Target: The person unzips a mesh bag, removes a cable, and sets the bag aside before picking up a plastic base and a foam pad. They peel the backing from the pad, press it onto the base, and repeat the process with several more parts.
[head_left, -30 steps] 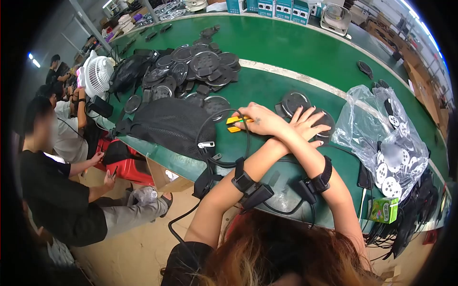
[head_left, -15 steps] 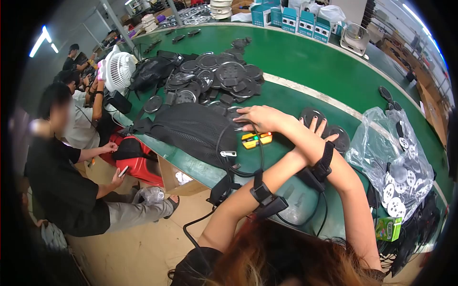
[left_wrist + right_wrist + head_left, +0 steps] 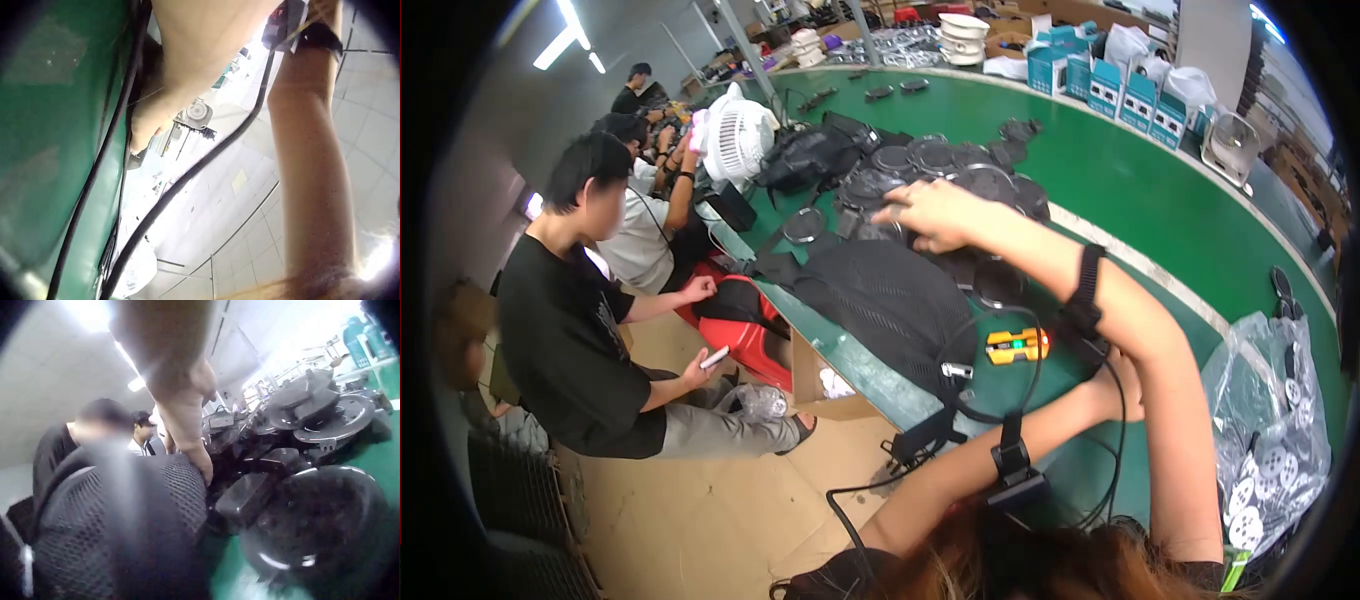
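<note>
In the head view my right hand (image 3: pixel 940 213) reaches over the pile of black round parts (image 3: pixel 988 184), fingers extended, at the upper edge of a black mesh bag (image 3: pixel 880 300). The right wrist view has this hand (image 3: pixel 186 422) lowered between the mesh bag (image 3: pixel 75 531) and the black parts (image 3: pixel 312 519); its fingertips are partly hidden. My left hand (image 3: pixel 1128 388) is low on the green table, largely covered by the crossing right forearm. Dark material (image 3: pixel 136 160) lies by the left hand (image 3: pixel 153 119) in the left wrist view. A yellow tool (image 3: pixel 1017 346) lies untouched between the arms.
Black cables (image 3: pixel 967 410) loop around the forearms. A clear bag of white discs (image 3: pixel 1265 440) is at the right. Beyond the pile stand a white fan (image 3: pixel 740 138) and blue boxes (image 3: pixel 1105 88). A person in black (image 3: pixel 580 340) sits at the left.
My right hand has moved away from the yellow tool, which it held, onto the pile. The left hand has slid out of clear sight behind the right forearm. The head view has swung left.
</note>
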Demonstrator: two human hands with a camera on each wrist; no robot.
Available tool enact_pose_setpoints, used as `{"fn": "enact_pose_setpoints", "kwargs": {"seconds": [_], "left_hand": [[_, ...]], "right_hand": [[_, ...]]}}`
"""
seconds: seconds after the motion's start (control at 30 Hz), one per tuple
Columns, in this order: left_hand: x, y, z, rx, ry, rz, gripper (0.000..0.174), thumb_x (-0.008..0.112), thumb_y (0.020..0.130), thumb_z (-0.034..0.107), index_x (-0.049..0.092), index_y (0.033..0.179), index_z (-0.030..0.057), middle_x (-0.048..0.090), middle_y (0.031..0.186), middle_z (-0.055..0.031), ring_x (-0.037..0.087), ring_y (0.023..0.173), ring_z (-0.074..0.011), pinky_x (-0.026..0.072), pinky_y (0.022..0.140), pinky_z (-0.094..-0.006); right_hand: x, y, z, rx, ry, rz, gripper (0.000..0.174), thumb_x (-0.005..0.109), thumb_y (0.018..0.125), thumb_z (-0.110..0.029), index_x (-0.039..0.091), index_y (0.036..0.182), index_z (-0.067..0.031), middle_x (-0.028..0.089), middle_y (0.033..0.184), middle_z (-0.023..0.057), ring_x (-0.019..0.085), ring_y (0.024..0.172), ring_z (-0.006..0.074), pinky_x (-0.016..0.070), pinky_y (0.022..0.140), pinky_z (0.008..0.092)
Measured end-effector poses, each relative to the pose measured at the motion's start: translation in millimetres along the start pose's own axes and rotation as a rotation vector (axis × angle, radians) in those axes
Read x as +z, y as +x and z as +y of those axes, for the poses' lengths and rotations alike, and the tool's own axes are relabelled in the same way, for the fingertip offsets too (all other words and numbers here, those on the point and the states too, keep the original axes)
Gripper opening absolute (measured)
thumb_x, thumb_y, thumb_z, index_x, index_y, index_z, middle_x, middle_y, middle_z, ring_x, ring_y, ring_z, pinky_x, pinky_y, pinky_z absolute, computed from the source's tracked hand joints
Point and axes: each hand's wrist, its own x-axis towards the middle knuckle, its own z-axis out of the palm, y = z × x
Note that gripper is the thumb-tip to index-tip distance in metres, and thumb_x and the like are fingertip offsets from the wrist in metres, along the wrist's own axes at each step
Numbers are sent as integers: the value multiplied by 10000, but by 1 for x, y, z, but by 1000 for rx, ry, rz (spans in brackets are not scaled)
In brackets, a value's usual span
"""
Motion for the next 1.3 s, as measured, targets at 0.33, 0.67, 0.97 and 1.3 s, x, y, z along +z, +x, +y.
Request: {"fn": "enact_pose_setpoints", "kwargs": {"seconds": [0.33, 0.67, 0.97, 1.3], "left_hand": [[-11, -9, 6, 89, -124, 111, 561, 456, 844, 402, 423, 1305, 83, 299, 1386, -225, 272, 1271, -402, 162, 1039, -549], [-32, -6, 25, -152, 148, -240, 641, 452, 827, 448, 400, 1300, 19, 311, 1379, -232, 280, 1275, -387, 185, 1050, -511], [2, -7, 16, -136, 218, -160, 807, 478, 790, 531, 274, 1367, 6, 221, 1412, -257, 186, 1316, -394, 123, 1073, -505], [-5, -13, 9, 15, 55, 151, 502, 672, 692, 378, 523, 1097, 120, 436, 1240, -164, 335, 1210, -366, 249, 975, -547]], "right_hand": [[61, 7, 16, -233, -67, 3, 729, 682, 690, -256, 373, 1347, -193, 262, 1432, 141, 301, 1304, 301, 288, 1033, 440], [45, -30, 13, -207, 0, -6, 657, 716, 669, -259, 470, 1264, -131, 366, 1347, 146, 388, 1226, 284, 295, 1038, 423], [29, -62, 11, -207, 71, 18, 599, 737, 648, -342, 533, 1163, -112, 426, 1282, 150, 425, 1181, 305, 336, 1000, 416], [15, -103, 5, -213, 199, 18, 574, 713, 694, -309, 496, 1189, -117, 417, 1294, 166, 430, 1184, 324, 350, 981, 426]]}}
